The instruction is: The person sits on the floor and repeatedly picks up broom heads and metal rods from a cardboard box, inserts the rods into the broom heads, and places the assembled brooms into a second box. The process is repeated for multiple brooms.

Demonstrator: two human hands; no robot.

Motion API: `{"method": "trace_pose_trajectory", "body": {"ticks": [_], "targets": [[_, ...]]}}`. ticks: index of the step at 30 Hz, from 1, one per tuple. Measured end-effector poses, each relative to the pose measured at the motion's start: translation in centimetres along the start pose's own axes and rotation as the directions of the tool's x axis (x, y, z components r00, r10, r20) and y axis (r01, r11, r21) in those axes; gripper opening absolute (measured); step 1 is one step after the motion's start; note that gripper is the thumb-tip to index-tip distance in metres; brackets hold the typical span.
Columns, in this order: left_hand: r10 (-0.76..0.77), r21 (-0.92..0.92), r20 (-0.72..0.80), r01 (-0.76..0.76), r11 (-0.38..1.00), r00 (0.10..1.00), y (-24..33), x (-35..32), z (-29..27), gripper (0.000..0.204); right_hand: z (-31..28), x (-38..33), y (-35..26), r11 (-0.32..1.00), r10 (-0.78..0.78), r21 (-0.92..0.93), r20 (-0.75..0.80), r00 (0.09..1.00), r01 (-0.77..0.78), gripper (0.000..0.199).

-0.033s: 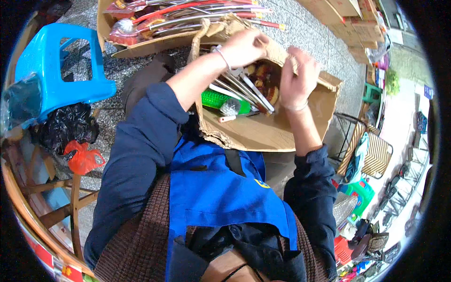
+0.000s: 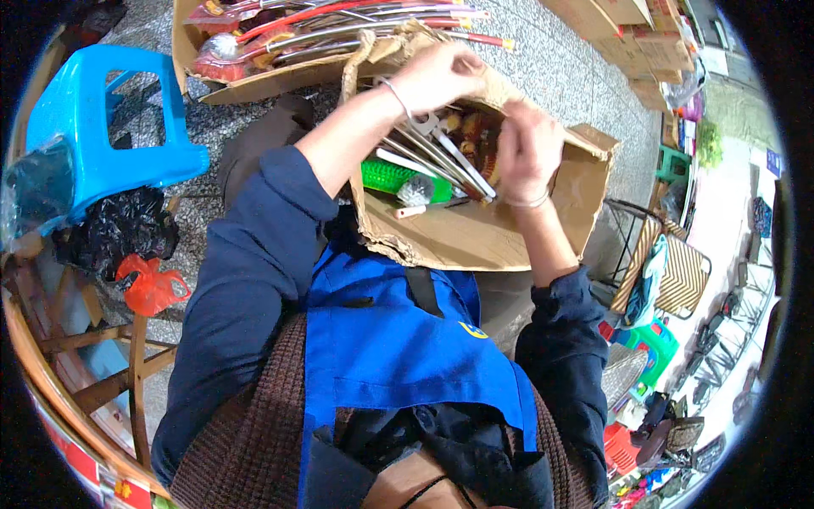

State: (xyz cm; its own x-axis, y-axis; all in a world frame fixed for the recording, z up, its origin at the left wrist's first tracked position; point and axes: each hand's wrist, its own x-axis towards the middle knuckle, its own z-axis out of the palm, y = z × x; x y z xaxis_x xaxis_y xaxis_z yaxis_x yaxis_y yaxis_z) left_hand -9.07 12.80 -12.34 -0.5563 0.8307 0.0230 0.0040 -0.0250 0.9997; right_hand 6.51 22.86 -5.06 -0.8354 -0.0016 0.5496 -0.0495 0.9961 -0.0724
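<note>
An open cardboard box (image 2: 475, 242) with torn edges sits in front of me. Above its far side, my left hand (image 2: 439, 81) has its fingers curled closed. My right hand (image 2: 527, 157), a little blurred, hovers over the box's right part with its fingers bent inward. Whatever either hand pinches is hidden or too small to name. Inside the box lie a green bristly cylinder (image 2: 386, 176), slim metal rods (image 2: 432, 157), a grey metal tool with a holed head (image 2: 424, 125) and reddish-brown round pieces (image 2: 472, 131) partly in shadow.
Beyond the box, another carton (image 2: 280, 83) holds red and silver tubes in plastic bags. On the left are a blue plastic stool (image 2: 93, 161), a black plastic bag (image 2: 119, 233) and a red bag (image 2: 151, 284). Stacked cartons (image 2: 632, 42) and a striped folding chair (image 2: 678, 280) are on the right.
My right hand has shifted slightly left and down, off the torn cardboard at the far edge. My left hand has stayed almost in place.
</note>
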Motion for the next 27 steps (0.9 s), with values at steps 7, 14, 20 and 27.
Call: {"method": "trace_pose_trajectory", "body": {"ticks": [7, 14, 20, 27], "targets": [[-0.028, -0.681, -0.058, -0.018, 0.732, 0.998, 2.4, 1.2, -2.1, 0.019, 3.6, -11.8, 5.0, 0.924, 0.244, -0.056, 0.848, 0.471, -0.378, 0.037], [-0.115, -0.791, -0.107, -0.015, 0.611, 0.988, 2.7, 0.9, -2.4, 0.017, 11.7, -13.6, 9.6, 0.794, 0.426, -0.211, 0.862, 0.275, -0.57, 0.05], [-0.166, -0.744, -0.114, 0.027, 0.667, 0.979, 2.5, 0.9, -2.3, 0.017, 16.8, -18.3, 10.9, 0.527, 0.656, -0.581, 0.742, -0.137, -0.621, 0.06], [-0.226, -0.757, -0.087, 0.083, 0.648, 0.97, 2.2, 1.1, -2.0, 0.019, 17.1, -22.4, 9.9, 0.68, 0.553, -0.572, 0.811, -0.192, -0.459, 0.066]]}}
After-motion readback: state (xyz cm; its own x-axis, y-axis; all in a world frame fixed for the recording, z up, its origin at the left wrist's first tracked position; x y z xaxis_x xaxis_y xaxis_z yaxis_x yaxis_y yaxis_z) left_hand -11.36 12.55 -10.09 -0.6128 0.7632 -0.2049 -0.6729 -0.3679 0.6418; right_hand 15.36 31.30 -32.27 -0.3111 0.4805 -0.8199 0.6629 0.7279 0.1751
